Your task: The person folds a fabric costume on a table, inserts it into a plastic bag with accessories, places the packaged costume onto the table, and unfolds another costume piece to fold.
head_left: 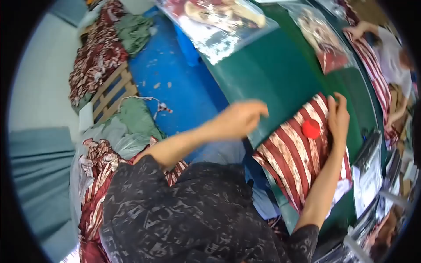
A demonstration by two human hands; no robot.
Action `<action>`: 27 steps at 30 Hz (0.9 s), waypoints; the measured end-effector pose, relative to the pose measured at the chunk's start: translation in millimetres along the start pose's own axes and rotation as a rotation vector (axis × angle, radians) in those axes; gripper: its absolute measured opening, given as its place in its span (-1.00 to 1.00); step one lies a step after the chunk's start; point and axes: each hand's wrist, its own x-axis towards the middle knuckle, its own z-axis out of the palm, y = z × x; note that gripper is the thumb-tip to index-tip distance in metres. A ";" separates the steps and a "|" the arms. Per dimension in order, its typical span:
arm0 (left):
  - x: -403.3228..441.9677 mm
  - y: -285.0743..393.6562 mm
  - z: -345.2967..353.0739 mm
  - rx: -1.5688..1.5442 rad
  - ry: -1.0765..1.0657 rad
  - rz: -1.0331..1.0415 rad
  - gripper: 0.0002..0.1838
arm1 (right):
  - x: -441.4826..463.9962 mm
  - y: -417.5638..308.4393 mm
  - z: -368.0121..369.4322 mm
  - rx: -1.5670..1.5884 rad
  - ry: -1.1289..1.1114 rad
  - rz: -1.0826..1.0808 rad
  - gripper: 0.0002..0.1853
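A folded red-and-white striped cloth [291, 151] lies on the green table [258, 74], with a round red object [311, 129] on top of it. My right hand [339, 120] rests at the cloth's far right edge, fingers stretched out along it. Blurred by motion, my left hand [245, 118] hangs in the air left of the cloth, its fingers curled; whether they hold anything cannot be made out.
Clear bags with patterned fabric [228, 22] lie at the table's far end, another [322, 39] further right. A co-worker [390, 57] handles striped cloth at the right. Fabric piles [98, 57] and a wooden pallet [115, 90] are on the left.
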 end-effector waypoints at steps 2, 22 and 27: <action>32.3 -23.5 -50.7 0.229 0.298 0.065 -0.68 | -5.5 -15.5 -24.0 -0.034 0.071 -0.051 -0.64; 203.5 -79.6 -106.0 1.122 0.498 -0.150 -0.65 | -68.2 -100.2 -61.2 0.250 -0.293 -0.060 -0.76; 238.2 -53.4 -178.8 0.725 0.497 -0.002 -0.70 | -74.8 -97.1 -76.0 0.464 -0.342 0.059 -0.74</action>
